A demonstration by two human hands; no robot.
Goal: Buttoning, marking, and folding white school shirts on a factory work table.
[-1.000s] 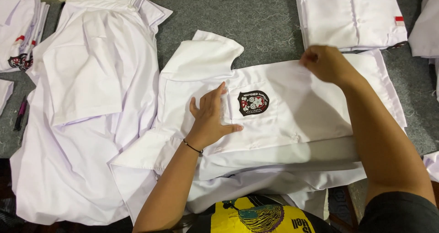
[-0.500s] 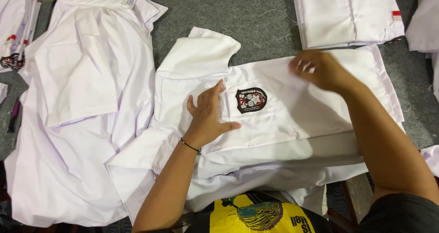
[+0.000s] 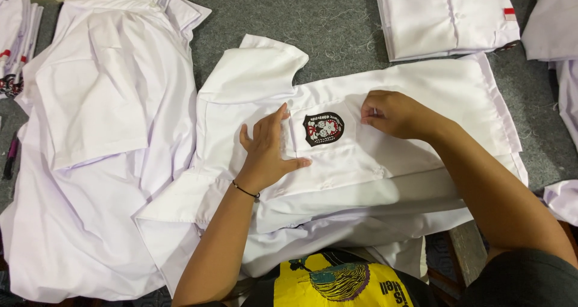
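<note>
**Pressing a Badge Pocket Flat on a White Shirt**

A white shirt [image 3: 385,132] lay spread across the grey bench [image 3: 337,24], its short sleeve [image 3: 253,66] pointing away from the person. The left hand [image 3: 268,153] rested open, palm down, just left of the dark shield-shaped badge [image 3: 323,129] on the chest pocket, thumb stretched along the pocket's lower edge. The right hand [image 3: 394,113] sat just right of the badge, fingers curled and pinching the cloth lightly.

To do this step well, it seemed wise to hold the flat palm firm as an anchor while the pinching fingers drew the fabric taut away from it, so that no crease formed under the badge.

A heap of loose white shirts [image 3: 90,138] lay to the left, and a folded stack [image 3: 445,18] sat beyond the work.
</note>
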